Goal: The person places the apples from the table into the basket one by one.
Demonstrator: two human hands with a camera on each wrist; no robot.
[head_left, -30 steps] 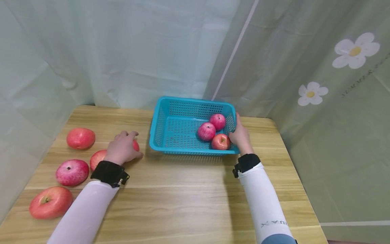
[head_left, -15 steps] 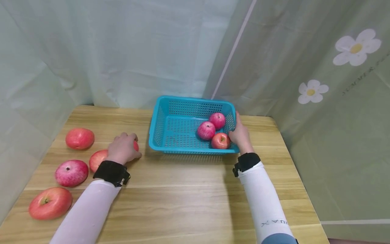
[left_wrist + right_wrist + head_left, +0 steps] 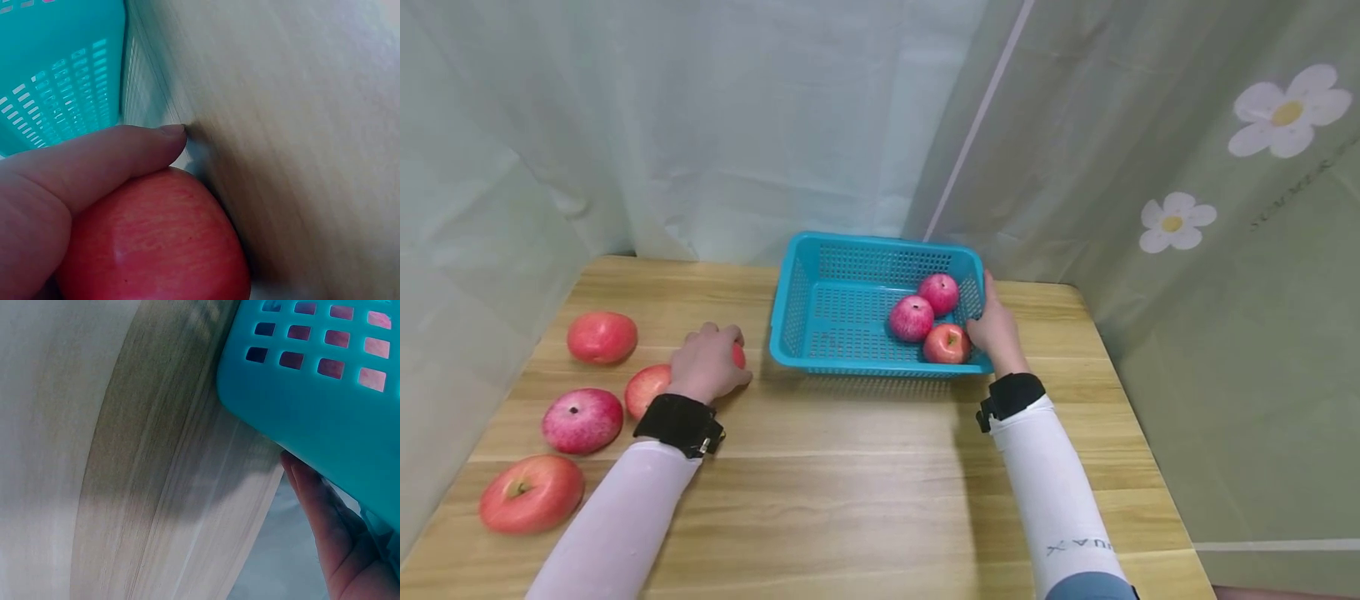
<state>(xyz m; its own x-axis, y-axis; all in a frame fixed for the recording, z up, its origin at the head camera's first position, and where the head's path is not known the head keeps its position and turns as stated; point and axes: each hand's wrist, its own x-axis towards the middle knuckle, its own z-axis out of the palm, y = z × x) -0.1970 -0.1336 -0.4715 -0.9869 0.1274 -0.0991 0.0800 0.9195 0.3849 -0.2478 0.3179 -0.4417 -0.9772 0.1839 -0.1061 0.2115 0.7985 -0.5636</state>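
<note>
My left hand [image 3: 706, 362] grips a red apple [image 3: 162, 244] on the left side of the table. In the left wrist view the thumb lies along the apple's side; the other fingers are hidden behind it. My right hand [image 3: 997, 337] holds the right end of a blue plastic basket [image 3: 857, 365], thumb over the rim and fingers outside against the wall. Inside the basket, at its right end, lie two pinkish-red apples [image 3: 912, 318] and a lighter red apple [image 3: 947, 343].
Left of my left hand, several apples sit on the wooden table [image 3: 850, 500]: a red one [image 3: 602, 337] at the back, a partly covered one [image 3: 646, 390], a pink one [image 3: 582, 421] and a large one [image 3: 532, 493] nearest. A curtain [image 3: 775, 125] hangs behind the table.
The fingers of my left hand have drawn in slightly around the apple. My right hand and the basket stay in place; the head view has shifted a little.
</note>
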